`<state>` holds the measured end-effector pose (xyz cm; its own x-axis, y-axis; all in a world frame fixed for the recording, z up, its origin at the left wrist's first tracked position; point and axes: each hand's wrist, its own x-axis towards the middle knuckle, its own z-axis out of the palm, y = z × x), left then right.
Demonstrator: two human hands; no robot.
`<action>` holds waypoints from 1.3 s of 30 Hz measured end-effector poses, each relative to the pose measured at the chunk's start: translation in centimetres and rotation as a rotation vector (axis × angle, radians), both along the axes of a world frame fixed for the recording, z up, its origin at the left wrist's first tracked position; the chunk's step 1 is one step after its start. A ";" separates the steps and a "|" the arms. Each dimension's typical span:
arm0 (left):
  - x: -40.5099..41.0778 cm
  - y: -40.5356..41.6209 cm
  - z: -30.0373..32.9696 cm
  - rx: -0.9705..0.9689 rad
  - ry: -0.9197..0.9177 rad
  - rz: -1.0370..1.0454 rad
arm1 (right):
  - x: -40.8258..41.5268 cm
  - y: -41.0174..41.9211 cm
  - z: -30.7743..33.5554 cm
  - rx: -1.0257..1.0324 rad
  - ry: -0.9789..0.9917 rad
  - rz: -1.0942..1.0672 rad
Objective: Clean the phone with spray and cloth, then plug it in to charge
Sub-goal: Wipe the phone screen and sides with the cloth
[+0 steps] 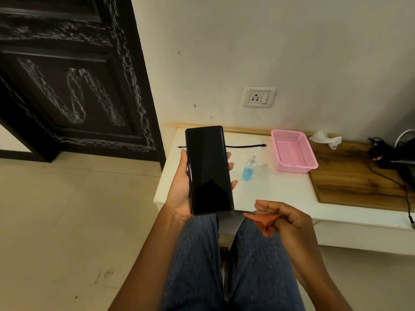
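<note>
Both hands work above a person's denim-clad knees: the right hand bunches an orange cloth in curled fingers, while the left hand cradles a black phone, screen up and dark, thumb along one edge and fingertips wrapped round the other. Beyond, on the white table, a spray bottle of blue liquid lies beside a pink basket. A black cable stretches behind the phone, below a wall socket.
</note>
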<state>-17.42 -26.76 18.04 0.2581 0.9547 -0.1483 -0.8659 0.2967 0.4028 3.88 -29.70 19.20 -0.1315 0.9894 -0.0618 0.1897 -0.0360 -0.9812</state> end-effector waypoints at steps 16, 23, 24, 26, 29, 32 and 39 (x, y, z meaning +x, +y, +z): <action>0.5 0.6 0.0 -0.041 0.107 0.007 | -0.4 -0.4 -0.4 -0.071 0.011 -0.034; 0.8 0.7 -0.7 -0.053 0.099 -0.046 | -0.5 0.1 -0.6 -0.113 0.037 -0.054; 0.8 0.9 -0.8 -0.069 0.107 -0.049 | -0.5 0.4 -0.8 -0.124 0.041 -0.063; 0.7 1.2 -1.3 -0.105 0.132 -0.045 | -0.5 0.7 -1.2 -0.159 0.059 -0.085; 0.6 2.0 -2.5 -0.165 0.208 -0.041 | -0.6 1.5 -2.1 -0.238 0.125 -0.120; 0.6 3.6 -3.9 -0.263 0.242 -0.020 | -1.1 2.5 -2.8 -0.318 0.211 -0.123; 0.8 9.0 -8.3 -0.564 0.510 0.070 | -1.6 6.3 -6.5 -0.518 0.195 -0.302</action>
